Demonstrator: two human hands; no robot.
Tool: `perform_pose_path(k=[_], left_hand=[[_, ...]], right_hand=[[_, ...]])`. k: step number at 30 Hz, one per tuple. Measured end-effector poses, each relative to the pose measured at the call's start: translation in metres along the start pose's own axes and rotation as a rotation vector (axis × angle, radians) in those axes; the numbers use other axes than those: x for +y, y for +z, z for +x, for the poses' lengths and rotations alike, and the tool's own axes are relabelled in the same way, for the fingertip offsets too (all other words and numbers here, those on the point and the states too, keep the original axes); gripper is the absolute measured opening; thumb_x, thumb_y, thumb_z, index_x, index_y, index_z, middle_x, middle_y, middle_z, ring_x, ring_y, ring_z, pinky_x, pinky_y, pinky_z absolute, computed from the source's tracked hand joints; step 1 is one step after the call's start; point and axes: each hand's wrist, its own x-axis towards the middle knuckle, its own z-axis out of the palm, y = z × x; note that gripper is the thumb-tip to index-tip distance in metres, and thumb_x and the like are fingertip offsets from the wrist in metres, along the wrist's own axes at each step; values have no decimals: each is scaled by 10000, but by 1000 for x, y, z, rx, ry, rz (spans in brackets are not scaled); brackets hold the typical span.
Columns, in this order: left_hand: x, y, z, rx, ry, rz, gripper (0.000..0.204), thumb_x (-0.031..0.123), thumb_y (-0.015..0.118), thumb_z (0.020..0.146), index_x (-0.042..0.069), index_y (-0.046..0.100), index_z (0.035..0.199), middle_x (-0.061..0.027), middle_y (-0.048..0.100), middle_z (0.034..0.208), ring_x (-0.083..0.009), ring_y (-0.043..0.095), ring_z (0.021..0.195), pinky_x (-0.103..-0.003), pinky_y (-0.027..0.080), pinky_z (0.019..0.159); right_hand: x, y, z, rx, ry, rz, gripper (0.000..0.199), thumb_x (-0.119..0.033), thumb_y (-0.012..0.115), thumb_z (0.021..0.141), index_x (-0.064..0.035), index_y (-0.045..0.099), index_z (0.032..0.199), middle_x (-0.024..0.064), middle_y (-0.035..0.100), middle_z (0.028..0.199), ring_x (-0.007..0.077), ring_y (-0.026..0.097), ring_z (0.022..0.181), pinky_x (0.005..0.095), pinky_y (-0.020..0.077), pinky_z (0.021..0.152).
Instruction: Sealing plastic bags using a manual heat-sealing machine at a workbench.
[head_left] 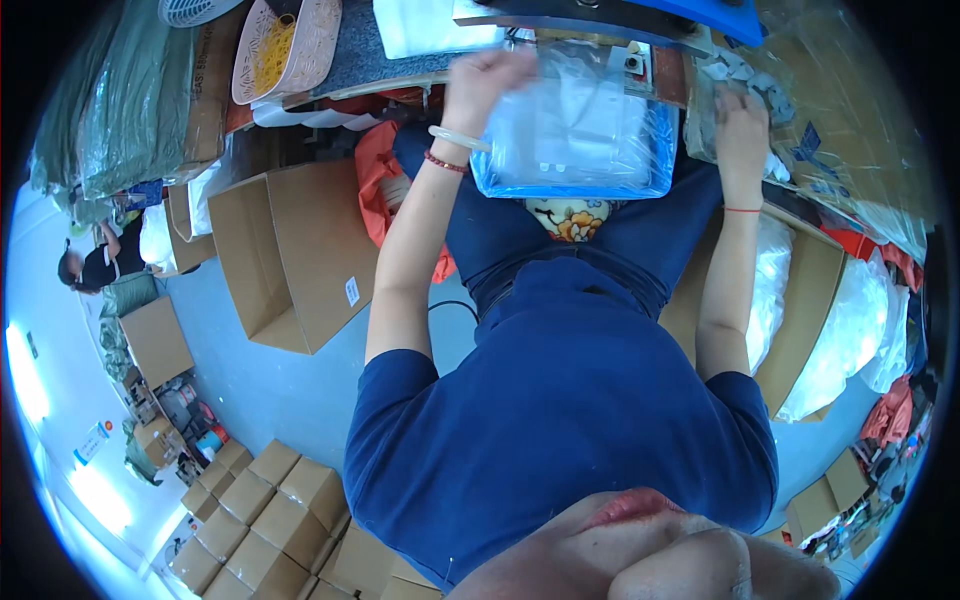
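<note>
My left hand (490, 85) is closed, with its fingertips blurred, above the left edge of a stack of clear plastic bags (575, 120). What it pinches, if anything, I cannot make out. The bags lie in a blue-lined tray (570, 192) across my lap, below the blue-topped machine (600, 30). On the right, the fingers of my right hand (741, 125) are stretched over a heap of small grey pieces (760, 92) on the worktop; no piece shows lifted in them.
A pink basket (250, 60) holding yellow rubber bands stands at the back left. Open cardboard boxes flank me, one at left (290, 250) and one at right (815, 290) with clear plastic. Stacked cartons (270, 520) stand lower left; another person (115, 250) is far left.
</note>
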Motion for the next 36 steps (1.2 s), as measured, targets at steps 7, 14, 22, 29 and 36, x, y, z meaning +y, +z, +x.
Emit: perform_pose_path(k=[7, 14, 22, 29, 36], left_hand=[[-35, -59, 1, 216, 858, 1126, 327, 232, 718, 825, 81, 671, 1111, -91, 655, 1208, -280, 559, 1209, -423, 405, 1017], [-9, -45, -49, 328, 488, 603, 161, 90, 745, 816, 23, 751, 963, -82, 745, 923, -151, 698, 832, -253, 523, 759], [49, -2, -84, -15, 225, 203, 211, 165, 758, 835, 4, 748, 971, -69, 742, 888, -82, 651, 796, -228, 508, 759], [38, 5, -67, -475, -106, -66, 224, 149, 692, 903, -29, 718, 1036, -102, 732, 937, -147, 686, 868, -259, 542, 796], [12, 35, -7, -426, -233, -668, 279, 113, 613, 948, -103, 616, 1125, -188, 675, 1094, -290, 688, 972, -353, 584, 842]], right_hand=[[-10, -36, 3, 1, 406, 778, 255, -196, 636, 935, -75, 657, 1159, 106, 668, 1093, 165, 658, 806, 278, 508, 794], [-111, -78, -17, -299, 211, 1133, 220, -98, 707, 872, -54, 704, 1088, 35, 693, 1012, 97, 621, 804, 223, 479, 756], [-141, -90, 7, 20, -264, 964, 235, -120, 748, 819, -59, 716, 1044, 78, 695, 1006, 200, 628, 916, 303, 492, 821], [-123, -95, 37, -496, -424, 649, 293, -253, 662, 886, -74, 669, 1118, 119, 687, 1001, 281, 631, 940, 356, 490, 825], [-56, -50, 27, 92, -189, 182, 261, -172, 563, 928, -104, 636, 1168, 108, 668, 1104, 322, 621, 1036, 407, 510, 846]])
